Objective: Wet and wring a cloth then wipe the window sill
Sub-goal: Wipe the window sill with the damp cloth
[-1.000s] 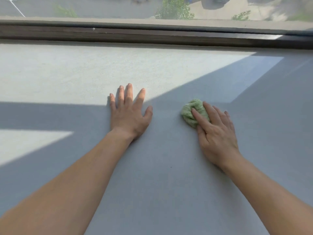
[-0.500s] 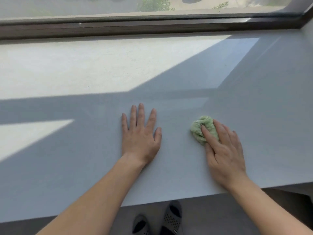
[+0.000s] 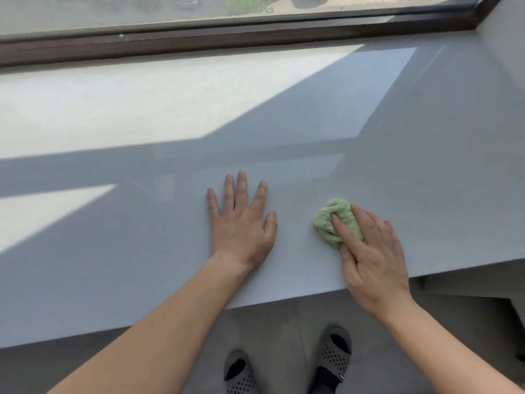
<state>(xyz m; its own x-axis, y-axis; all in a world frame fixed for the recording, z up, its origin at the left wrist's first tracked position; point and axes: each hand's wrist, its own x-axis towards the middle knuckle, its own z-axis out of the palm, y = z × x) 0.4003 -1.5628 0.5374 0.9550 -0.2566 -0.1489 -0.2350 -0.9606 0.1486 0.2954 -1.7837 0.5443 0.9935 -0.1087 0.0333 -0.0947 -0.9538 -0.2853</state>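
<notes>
A bunched green cloth (image 3: 331, 220) lies on the wide pale grey window sill (image 3: 142, 237), right of centre and close to its front edge. My right hand (image 3: 372, 257) presses down on the cloth with straight fingers laid over its near side. My left hand (image 3: 241, 223) rests flat on the sill a short way left of the cloth, palm down, fingers spread. Part of the cloth is hidden under my right fingers.
A dark brown window frame (image 3: 227, 38) runs along the sill's far edge, with glass beyond. A wall (image 3: 508, 52) closes the sill at the far right. Sunlit patches cross the sill's left side. Below the front edge stand my feet in grey slippers (image 3: 332, 356) on a grey floor.
Both hands and the cloth have drawn back toward the sill's front edge. The view has tilted down, bringing the edge, floor and slippers into sight.
</notes>
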